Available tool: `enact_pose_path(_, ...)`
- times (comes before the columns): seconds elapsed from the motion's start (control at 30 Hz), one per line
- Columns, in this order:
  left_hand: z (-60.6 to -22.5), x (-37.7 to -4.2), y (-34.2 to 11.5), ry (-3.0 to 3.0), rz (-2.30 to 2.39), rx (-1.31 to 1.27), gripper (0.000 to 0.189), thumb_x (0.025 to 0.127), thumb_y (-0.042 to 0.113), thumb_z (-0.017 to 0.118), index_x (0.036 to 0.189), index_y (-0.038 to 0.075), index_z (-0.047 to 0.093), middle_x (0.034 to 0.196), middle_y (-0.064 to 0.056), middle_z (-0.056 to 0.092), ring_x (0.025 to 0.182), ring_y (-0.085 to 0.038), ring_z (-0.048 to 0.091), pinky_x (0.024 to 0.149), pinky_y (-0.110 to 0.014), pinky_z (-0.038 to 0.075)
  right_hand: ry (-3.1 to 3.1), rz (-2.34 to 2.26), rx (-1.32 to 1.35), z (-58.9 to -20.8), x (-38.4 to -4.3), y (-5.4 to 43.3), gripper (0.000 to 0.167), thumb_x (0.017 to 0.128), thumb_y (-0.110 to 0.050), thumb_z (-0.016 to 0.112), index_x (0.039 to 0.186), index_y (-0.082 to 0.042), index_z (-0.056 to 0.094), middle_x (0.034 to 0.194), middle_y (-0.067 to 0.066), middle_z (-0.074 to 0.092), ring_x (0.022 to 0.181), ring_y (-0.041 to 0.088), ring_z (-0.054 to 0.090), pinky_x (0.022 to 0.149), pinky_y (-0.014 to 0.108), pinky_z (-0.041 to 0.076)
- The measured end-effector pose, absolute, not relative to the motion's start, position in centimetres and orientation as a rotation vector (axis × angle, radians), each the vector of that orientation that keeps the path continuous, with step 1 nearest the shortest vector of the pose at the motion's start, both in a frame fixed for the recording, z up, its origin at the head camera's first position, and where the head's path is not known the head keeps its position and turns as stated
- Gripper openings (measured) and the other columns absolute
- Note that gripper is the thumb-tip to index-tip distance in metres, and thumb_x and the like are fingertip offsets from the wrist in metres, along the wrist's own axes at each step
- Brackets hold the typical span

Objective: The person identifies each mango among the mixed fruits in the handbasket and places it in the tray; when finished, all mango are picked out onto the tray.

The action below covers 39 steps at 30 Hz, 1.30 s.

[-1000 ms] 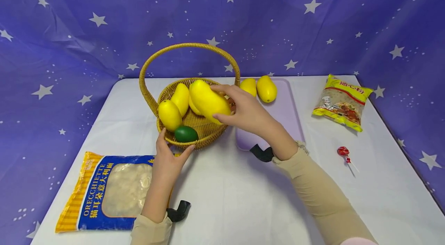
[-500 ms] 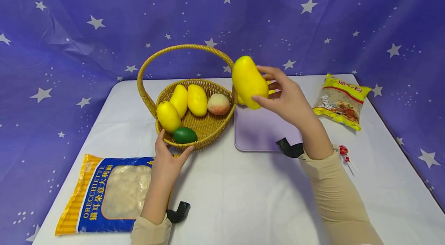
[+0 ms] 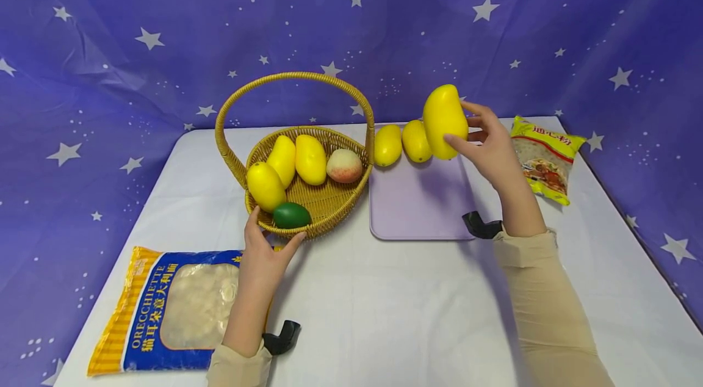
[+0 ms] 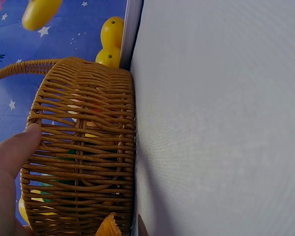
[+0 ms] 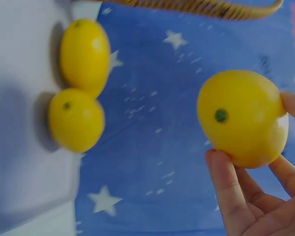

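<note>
In the head view my right hand holds a yellow mango above the back right of the lilac tray. The right wrist view shows this mango gripped between thumb and fingers, its green stem spot facing the camera. Two mangoes, one beside the other, lie at the tray's back edge. My left hand holds the front rim of the wicker basket, its thumb against the weave. Inside are several mangoes, a peach and a dark green oval fruit.
A blue and yellow orecchiette bag lies at the front left, partly behind my left forearm. At the right back is a yellow pasta bag. The basket's tall arched handle rises behind the fruit. A starry purple cloth hangs behind the table.
My right hand has lifted the mango out of the basket and carried it right, over the tray. The peach came into sight. My left hand has stayed on the basket's rim.
</note>
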<state>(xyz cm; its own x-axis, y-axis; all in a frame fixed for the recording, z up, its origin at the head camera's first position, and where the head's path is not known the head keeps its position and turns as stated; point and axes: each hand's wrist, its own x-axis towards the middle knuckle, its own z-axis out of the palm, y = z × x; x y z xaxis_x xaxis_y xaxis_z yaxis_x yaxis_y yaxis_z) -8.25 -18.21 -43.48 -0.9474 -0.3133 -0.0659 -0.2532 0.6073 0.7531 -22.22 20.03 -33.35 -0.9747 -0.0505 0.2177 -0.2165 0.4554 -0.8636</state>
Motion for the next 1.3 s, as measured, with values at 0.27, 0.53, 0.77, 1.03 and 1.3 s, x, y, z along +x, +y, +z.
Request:
enact_pose_path(0.27, -43.5, -8.2, -18.2, -2.75, -1.266, 0.485, 0.115, 0.074, 0.072, 0.064, 0.155, 0.017, 0.004, 0.155, -0.018, 0.018, 0.131, -0.039, 0.038, 0.099, -0.056, 0.037, -2.522, 1.616, 0.004, -37.2, -25.4, 22.2, 0.068, 0.088, -0.035, 0.071, 0.147, -0.019, 0.041, 0.126, 0.015, 0.05, 0.093, 0.019, 0.053, 0.068, 0.018, 0.05)
enact_pose_path(0.53, -43.5, -8.3, -18.2, -2.759, -1.27, 0.504, 0.117, 0.072, 0.076, 0.063, 0.155, 0.018, 0.003, 0.156, -0.017, 0.017, 0.133, -0.039, 0.037, 0.101, -0.056, 0.036, -2.675, 1.573, -0.228, -40.9, -28.2, 23.3, 0.075, 0.088, -0.044, 0.068, 0.15, -0.018, 0.036, 0.128, 0.019, 0.047, 0.099, 0.023, 0.051, 0.069, 0.021, 0.051)
enact_pose_path(0.77, -43.5, -8.3, -18.2, -2.759, -1.273, 0.504, 0.118, 0.071, 0.077, 0.062, 0.155, 0.018, 0.003, 0.156, -0.017, 0.017, 0.133, -0.038, 0.037, 0.101, -0.056, 0.035, -2.771, 1.567, -0.275, -41.9, -29.4, 23.3, 0.08, 0.087, -0.049, 0.066, 0.152, -0.016, 0.031, 0.13, 0.022, 0.046, 0.095, 0.024, 0.052, 0.078, 0.031, 0.053)
enact_pose_path(1.03, -43.4, -8.3, -18.2, -2.754, -1.259, 0.494, 0.117, 0.072, 0.076, 0.063, 0.155, 0.018, 0.004, 0.155, -0.017, 0.019, 0.131, -0.038, 0.039, 0.098, -0.056, 0.038, -2.881, 1.495, -0.255, -41.7, -30.1, 22.8, 0.08, 0.09, -0.05, 0.061, 0.153, -0.011, 0.029, 0.133, 0.025, 0.046, 0.088, 0.024, 0.059, 0.08, 0.035, 0.053)
enact_pose_path(1.3, -43.3, -8.3, -18.2, -2.762, -1.266, 0.5, 0.118, 0.072, 0.076, 0.062, 0.155, 0.018, 0.004, 0.155, -0.017, 0.018, 0.132, -0.039, 0.038, 0.099, -0.057, 0.037, -2.941, 1.459, -0.226, -41.8, -30.2, 22.2, 0.079, 0.092, -0.05, 0.057, 0.153, -0.009, 0.028, 0.137, 0.027, 0.044, 0.097, 0.03, 0.058, 0.081, 0.034, 0.053)
